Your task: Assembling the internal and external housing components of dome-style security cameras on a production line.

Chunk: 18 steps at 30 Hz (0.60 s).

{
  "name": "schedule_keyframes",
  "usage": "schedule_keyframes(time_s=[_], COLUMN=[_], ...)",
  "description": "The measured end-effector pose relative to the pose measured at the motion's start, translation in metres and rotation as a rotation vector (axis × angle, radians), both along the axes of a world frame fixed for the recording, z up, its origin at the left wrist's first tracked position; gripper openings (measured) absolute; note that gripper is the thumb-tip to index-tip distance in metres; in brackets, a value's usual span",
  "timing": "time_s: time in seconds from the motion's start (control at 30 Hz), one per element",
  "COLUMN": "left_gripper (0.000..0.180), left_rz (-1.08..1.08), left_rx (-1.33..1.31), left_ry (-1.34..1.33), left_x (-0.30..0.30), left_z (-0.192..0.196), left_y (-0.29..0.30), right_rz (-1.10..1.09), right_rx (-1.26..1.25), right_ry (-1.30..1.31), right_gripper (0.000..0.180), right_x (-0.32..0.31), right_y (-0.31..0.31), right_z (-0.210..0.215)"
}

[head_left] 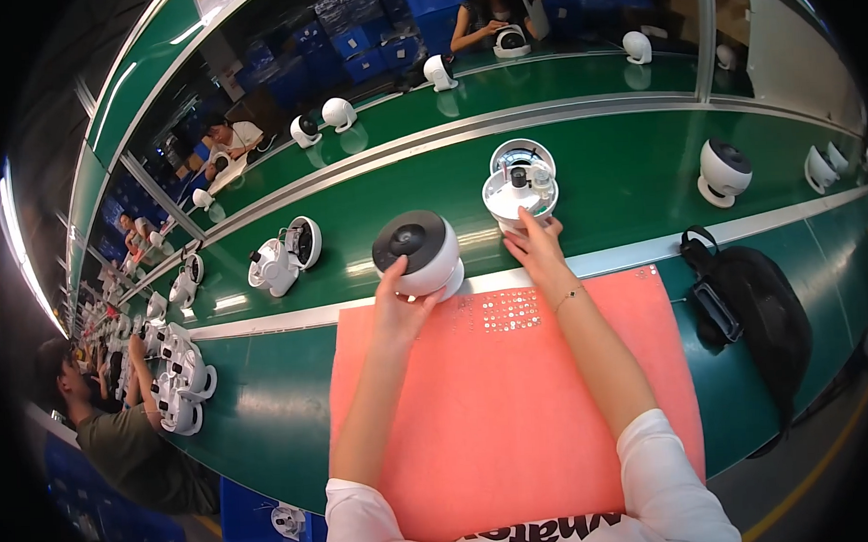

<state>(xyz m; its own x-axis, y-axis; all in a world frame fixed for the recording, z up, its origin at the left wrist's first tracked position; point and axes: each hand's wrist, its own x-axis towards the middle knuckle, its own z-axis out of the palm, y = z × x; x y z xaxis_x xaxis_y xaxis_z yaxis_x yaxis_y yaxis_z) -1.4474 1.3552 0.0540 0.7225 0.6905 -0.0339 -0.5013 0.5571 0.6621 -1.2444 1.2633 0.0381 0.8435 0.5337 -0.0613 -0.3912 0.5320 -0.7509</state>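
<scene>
My left hand (402, 315) is closed round the lower side of a round security camera (433, 257), white with a black front, tilted up over the belt's near edge. My right hand (538, 248) grips the near side of an opened camera housing (518, 199). White inner parts and a dark round piece show in it, and a second half of the shell stands behind it. Both things are at the green conveyor belt (622, 183), apart from each other. Below my hands lies a pink-orange mat (506, 402) with rows of small round pieces (512, 311) near its far edge.
Another open housing (285, 257) stands left on the belt, a closed camera (725, 172) right. A black bag (765, 307) lies right of the mat. Several white housings (182, 380) crowd the left bench beside a co-worker (125, 444). A metal rail (634, 257) edges the belt.
</scene>
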Motion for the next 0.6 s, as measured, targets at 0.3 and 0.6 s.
schedule_keyframes(time_s=[0.3,0.6], left_gripper=[0.093,0.084], left_rz=[0.770,0.179], left_rx=[1.026,0.078], left_ry=[0.217,0.024], left_x=[0.040,0.042], left_z=[-0.033,-0.026], left_y=[0.021,0.060], right_rz=[0.006,0.193], right_rx=[0.077,-0.028], right_ry=[-0.101,-0.419], right_gripper=[0.067,0.045], right_x=[0.003,-0.040], right_y=[-0.021,-0.078], right_z=[0.010,0.077])
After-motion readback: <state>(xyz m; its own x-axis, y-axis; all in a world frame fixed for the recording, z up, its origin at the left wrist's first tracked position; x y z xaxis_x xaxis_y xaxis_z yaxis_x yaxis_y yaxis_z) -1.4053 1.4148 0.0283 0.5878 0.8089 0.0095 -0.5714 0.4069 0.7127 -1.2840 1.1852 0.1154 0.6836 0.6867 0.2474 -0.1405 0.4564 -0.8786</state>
